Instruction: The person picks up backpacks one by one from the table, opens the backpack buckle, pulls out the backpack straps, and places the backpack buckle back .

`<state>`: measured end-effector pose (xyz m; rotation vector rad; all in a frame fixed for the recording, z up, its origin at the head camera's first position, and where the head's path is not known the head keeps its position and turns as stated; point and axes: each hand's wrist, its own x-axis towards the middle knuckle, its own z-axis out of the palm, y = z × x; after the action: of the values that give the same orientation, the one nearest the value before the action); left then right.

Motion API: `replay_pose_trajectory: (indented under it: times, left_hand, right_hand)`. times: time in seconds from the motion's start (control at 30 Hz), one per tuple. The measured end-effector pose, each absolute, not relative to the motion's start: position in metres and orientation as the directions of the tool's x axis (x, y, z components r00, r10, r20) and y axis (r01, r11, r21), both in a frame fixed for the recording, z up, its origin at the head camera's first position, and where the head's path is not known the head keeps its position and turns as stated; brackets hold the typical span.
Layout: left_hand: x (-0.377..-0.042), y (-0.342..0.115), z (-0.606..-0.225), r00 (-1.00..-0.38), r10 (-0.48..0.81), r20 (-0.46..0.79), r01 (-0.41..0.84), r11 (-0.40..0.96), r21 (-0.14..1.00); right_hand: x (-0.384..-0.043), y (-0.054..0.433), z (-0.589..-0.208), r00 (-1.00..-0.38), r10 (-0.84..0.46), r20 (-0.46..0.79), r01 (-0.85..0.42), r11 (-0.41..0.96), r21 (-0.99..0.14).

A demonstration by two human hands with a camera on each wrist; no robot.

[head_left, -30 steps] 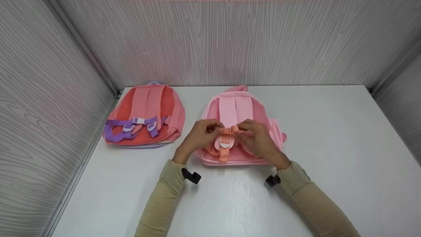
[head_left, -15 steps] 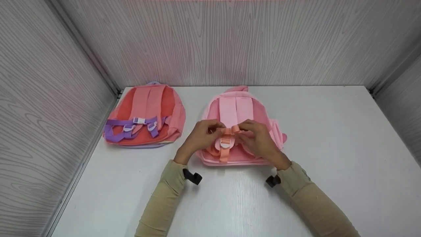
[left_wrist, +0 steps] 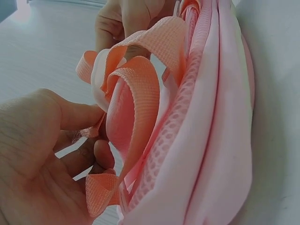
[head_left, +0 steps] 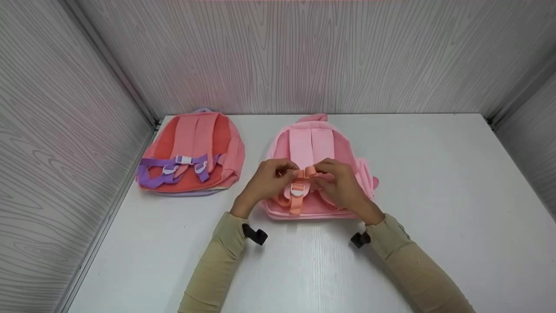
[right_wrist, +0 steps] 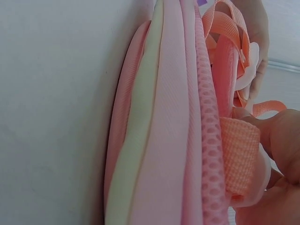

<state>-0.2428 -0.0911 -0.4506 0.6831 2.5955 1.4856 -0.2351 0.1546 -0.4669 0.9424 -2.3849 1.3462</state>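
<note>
A pink backpack [head_left: 345, 150] lies at mid-table with its mesh back and shoulder straps facing up. Over its lower half my left hand [head_left: 267, 180] pinches an orange webbing strap [head_left: 299, 174] between thumb and fingers. From the other side my right hand [head_left: 343, 187] pinches the same strap, close to the left fingertips. Below them hangs a white plastic slider [head_left: 298, 190] with orange webbing threaded through it. The left wrist view shows a loop of orange webbing [left_wrist: 145, 103] standing off the mesh. Wider orange webbing [right_wrist: 241, 154] runs beside the right fingers in the right wrist view.
A coral backpack [head_left: 230, 152] with purple webbing [head_left: 150, 180] and a white buckle [head_left: 184, 160] lies to the left, back side up. Grey wood-grain panels [head_left: 286, 56] wall in the white table [head_left: 295, 269] at the back and sides.
My left hand and wrist have shifted very slightly to the right. The right hand keeps its place and both backpacks lie as before.
</note>
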Motion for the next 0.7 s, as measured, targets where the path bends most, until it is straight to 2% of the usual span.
replay_pose_trajectory:
  times: [0.4, 0.7]
  left_hand:
    - [-0.2422, -0.0889, -0.451, -0.907, 0.399, 0.132, 0.315, 0.438, 0.842]
    - [-0.2427, -0.0878, -0.453, -0.9, 0.404, 0.165, 0.344, 0.423, 0.838]
  right_hand:
    - [-0.2348, 0.1543, -0.4668, -0.764, -0.421, 0.49, -0.637, 0.366, -0.678]
    - [-0.2345, 0.1538, -0.4666, -0.763, -0.42, 0.492, -0.639, 0.368, -0.676]
